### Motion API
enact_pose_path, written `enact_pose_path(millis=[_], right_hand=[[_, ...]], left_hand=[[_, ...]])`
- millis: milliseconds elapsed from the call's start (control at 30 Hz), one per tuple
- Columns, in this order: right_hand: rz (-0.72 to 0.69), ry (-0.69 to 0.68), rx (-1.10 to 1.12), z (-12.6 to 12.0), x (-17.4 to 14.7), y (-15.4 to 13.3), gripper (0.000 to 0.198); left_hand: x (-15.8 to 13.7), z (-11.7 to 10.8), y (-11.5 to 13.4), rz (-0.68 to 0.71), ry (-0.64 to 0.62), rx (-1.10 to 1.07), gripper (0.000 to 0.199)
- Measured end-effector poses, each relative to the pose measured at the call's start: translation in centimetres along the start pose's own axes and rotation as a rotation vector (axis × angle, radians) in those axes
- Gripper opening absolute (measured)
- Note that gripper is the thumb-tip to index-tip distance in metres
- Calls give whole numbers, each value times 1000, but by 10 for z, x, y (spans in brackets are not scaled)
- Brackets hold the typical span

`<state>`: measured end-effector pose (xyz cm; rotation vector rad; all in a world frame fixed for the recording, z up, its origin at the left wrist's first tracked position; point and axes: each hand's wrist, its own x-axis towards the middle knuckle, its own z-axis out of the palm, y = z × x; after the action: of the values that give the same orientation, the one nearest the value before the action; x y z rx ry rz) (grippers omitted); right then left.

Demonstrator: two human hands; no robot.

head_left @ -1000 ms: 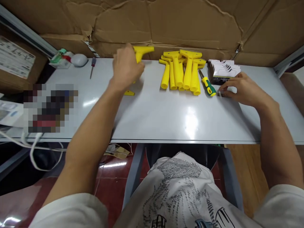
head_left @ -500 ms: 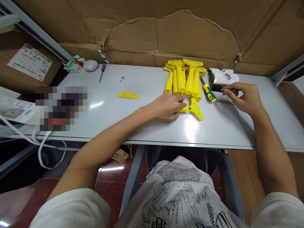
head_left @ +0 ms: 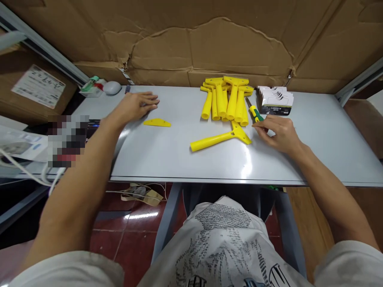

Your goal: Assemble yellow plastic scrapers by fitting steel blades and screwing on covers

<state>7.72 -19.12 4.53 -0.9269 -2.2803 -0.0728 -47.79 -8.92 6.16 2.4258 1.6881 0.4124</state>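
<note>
My left hand (head_left: 136, 105) is over the back left of the table, fingers stretched out, thumb near the tabletop. The small metal screws are hidden beneath it. Just in front of it lies a flat yellow plate (head_left: 157, 122) with two holes. My right hand (head_left: 278, 133) is pinched, thumb against forefinger; whatever is between the fingertips is too small to make out. It partly covers the green and yellow handle of a screwdriver (head_left: 254, 111). A yellow scraper handle (head_left: 212, 141) lies between my hands, its wide head toward the right hand.
Several yellow scraper handles (head_left: 227, 99) are piled at the back middle. Right of them stands a stack of white and black cards (head_left: 275, 101). A grey mouse (head_left: 112, 88) and a small screwdriver (head_left: 127, 89) are back left. Cardboard (head_left: 161, 52) walls the rear.
My left hand has let go of the yellow scraper handle and moved left to the screws. My right hand has come left from the card stack to the screwdriver. The scraper handle now lies free.
</note>
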Motion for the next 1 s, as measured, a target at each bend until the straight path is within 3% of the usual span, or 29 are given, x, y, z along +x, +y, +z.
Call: enact_pose_path(millis=[167,300,400,500,600,733,833,1000], right_hand=[[37,15,-10,-2,-6,3,17],[65,-32,-21,-3,-6,2,20],[47,-58,-9,-5,-5,-1,20],[51,-100,-11,-6,-3,-5,20],[37,-67,-26,-7,-4,-6,21],[-49,40,-12,-6,-5,-5,18],[-97,72,-3,-5,-5,-3,17],[-2,22,-14,-7,-6,-2,18]], left_hand=[[-47,4,-10,-51,29,36,49],[-104,3,-4,-127,83,97,45],[-152,13,19,-171,99,158,50],[-184,26,60,-230,173,143,54],[-186,38,107,-325,110,180,65],[-160,54,151,-391,32,199,69],[-145,64,168,-422,78,182,61],[-137,64,178,-382,92,170,51]])
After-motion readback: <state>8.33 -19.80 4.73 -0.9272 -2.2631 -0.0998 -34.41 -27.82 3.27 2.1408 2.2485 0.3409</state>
